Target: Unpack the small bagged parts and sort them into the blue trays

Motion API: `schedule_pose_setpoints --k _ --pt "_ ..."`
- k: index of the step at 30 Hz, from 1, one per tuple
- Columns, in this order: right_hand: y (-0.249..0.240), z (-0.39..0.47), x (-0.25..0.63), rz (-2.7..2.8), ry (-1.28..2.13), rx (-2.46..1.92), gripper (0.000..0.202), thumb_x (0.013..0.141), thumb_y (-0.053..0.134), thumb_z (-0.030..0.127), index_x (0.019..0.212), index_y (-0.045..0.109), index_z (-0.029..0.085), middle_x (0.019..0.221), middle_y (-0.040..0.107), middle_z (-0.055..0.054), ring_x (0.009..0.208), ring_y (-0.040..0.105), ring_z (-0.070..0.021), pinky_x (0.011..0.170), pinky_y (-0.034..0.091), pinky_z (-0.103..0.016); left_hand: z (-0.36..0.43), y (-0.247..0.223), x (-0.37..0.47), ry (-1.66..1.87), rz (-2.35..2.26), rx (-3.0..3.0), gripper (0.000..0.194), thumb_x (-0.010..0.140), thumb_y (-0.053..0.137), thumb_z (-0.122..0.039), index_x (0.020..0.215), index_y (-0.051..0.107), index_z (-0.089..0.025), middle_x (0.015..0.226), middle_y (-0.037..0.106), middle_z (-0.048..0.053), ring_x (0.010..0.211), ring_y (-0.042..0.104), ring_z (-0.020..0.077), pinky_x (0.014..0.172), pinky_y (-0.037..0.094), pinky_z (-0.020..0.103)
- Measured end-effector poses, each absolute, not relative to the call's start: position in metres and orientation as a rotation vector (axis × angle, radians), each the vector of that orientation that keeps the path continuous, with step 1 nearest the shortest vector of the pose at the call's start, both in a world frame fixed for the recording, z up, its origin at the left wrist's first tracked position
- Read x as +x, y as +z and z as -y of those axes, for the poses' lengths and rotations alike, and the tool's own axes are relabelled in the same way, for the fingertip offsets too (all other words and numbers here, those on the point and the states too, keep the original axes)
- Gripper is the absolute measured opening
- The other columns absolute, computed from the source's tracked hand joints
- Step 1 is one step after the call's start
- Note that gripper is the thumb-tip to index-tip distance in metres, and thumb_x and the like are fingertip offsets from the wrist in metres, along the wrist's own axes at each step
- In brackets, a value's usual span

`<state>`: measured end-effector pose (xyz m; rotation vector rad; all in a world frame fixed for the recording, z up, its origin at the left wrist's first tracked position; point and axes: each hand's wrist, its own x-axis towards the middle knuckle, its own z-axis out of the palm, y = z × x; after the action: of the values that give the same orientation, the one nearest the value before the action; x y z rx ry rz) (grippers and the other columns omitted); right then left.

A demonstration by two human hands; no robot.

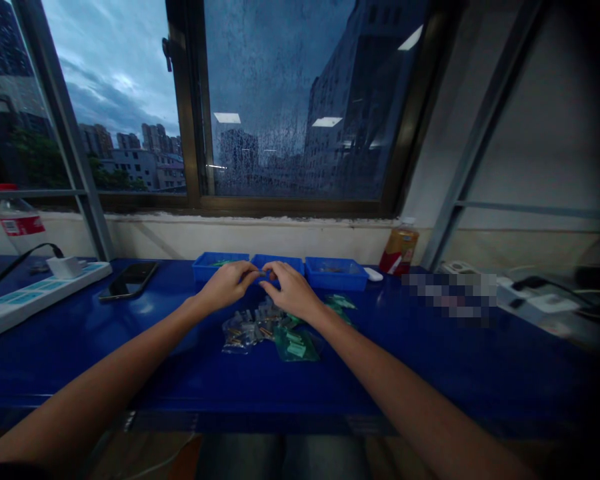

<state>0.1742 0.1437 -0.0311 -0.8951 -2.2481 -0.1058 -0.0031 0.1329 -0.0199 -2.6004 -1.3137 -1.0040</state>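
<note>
My left hand (pixel 229 285) and my right hand (pixel 291 291) meet over the blue table, fingertips pinched close together around something small that I cannot make out. Behind them stands the middle blue bin (pixel 294 261), partly covered by my fingers. The left blue bin (pixel 200 269) holds greenish pieces, and the right blue bin (pixel 336 277) has small items in it. Below my hands lie clear plastic bags (pixel 237 337) with brass-coloured pieces inside. A green bag (pixel 297 345) with pale green pieces sits near my right wrist, and more green packets (pixel 341 302) lie beyond that forearm.
On the left are a phone (pixel 129 280), a white power strip (pixel 40 297) with a plugged-in adapter, and a red-capped bottle (pixel 17 217). A bottle of amber liquid (pixel 401 245) stands at the back right near a white oval object (pixel 373 274). Metal posts frame the table.
</note>
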Motion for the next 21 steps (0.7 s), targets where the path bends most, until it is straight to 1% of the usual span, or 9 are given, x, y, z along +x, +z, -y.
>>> schedule_pose_setpoints --k 3,5,7,9,11,15,17,19,21 --pt "-0.028 -0.142 0.175 2.279 -0.140 -0.861 0.013 0.083 0.048 0.025 0.092 0.054 0.017 0.089 0.056 -0.004 0.086 0.050 -0.0146 0.079 0.036 -0.026 -0.132 -0.018 -0.002 -0.943 1.321 -2.611 0.029 0.087 0.037 -0.029 0.076 0.060 -0.014 0.074 0.064 0.004 0.069 0.057 0.0151 0.064 0.040 0.025" --pt "-0.027 -0.142 0.175 2.286 -0.162 -0.862 0.014 0.085 0.044 0.026 0.090 0.055 0.017 0.089 0.056 -0.004 0.086 0.050 -0.0146 0.079 0.036 -0.026 -0.132 -0.019 -0.002 -0.924 1.333 -2.609 0.033 0.088 0.034 -0.029 0.072 0.059 -0.014 0.068 0.062 0.004 0.066 0.057 0.0149 0.063 0.040 0.025" --pt "-0.028 -0.142 0.175 2.287 -0.180 -0.872 0.017 0.087 0.042 0.027 0.091 0.055 0.017 0.089 0.056 -0.005 0.087 0.050 -0.0148 0.079 0.037 -0.026 -0.132 -0.020 -0.001 -0.965 1.330 -2.602 0.030 0.087 0.036 -0.030 0.077 0.059 -0.014 0.070 0.062 0.004 0.067 0.057 0.0149 0.064 0.041 0.025" --pt "-0.030 -0.144 0.174 2.292 -0.193 -0.878 0.018 0.087 0.040 0.026 0.091 0.056 0.016 0.089 0.056 -0.005 0.087 0.050 -0.0150 0.079 0.037 -0.026 -0.132 -0.022 -0.001 -1.052 1.290 -2.598 0.023 0.085 0.042 -0.030 0.090 0.058 -0.014 0.077 0.062 0.004 0.068 0.057 0.0144 0.064 0.042 0.025" --pt "-0.031 -0.145 0.173 2.293 -0.197 -0.872 0.018 0.088 0.040 0.025 0.090 0.056 0.015 0.088 0.056 -0.006 0.086 0.050 -0.0153 0.078 0.037 -0.027 -0.133 -0.024 -0.001 -1.135 1.221 -2.598 0.023 0.082 0.048 -0.027 0.100 0.054 -0.015 0.082 0.061 0.004 0.070 0.056 0.0137 0.063 0.043 0.024" --pt "-0.031 -0.147 0.173 2.270 -0.180 -0.851 0.023 0.090 0.036 0.026 0.086 0.056 0.015 0.082 0.056 -0.006 0.082 0.051 -0.0151 0.075 0.038 -0.026 -0.135 -0.026 -0.003 -1.189 1.124 -2.580 0.017 0.081 0.048 -0.021 0.097 0.054 -0.016 0.085 0.059 0.004 0.072 0.055 0.0131 0.064 0.044 0.024" --pt "-0.030 -0.147 0.173 2.253 -0.160 -0.842 0.022 0.089 0.036 0.027 0.086 0.055 0.015 0.082 0.056 -0.005 0.081 0.051 -0.0149 0.074 0.038 -0.026 -0.137 -0.027 -0.004 -1.190 1.130 -2.563 0.015 0.082 0.047 -0.021 0.094 0.055 -0.016 0.084 0.059 0.004 0.072 0.055 0.0131 0.064 0.044 0.025" --pt "-0.030 -0.147 0.174 2.234 -0.132 -0.830 0.016 0.087 0.042 0.027 0.089 0.053 0.016 0.084 0.056 -0.005 0.081 0.051 -0.0150 0.073 0.038 -0.027 -0.138 -0.028 -0.004 -1.185 1.148 -2.547 0.015 0.083 0.046 -0.022 0.093 0.056 -0.016 0.081 0.059 0.004 0.071 0.055 0.0133 0.064 0.044 0.025" --pt "-0.031 -0.147 0.174 2.229 -0.114 -0.815 0.014 0.083 0.049 0.028 0.092 0.052 0.016 0.085 0.055 -0.004 0.081 0.050 -0.0153 0.073 0.038 -0.027 -0.139 -0.029 -0.004 -1.174 1.160 -2.544 0.016 0.084 0.046 -0.023 0.093 0.056 -0.016 0.080 0.059 0.004 0.071 0.055 0.0133 0.063 0.044 0.025"
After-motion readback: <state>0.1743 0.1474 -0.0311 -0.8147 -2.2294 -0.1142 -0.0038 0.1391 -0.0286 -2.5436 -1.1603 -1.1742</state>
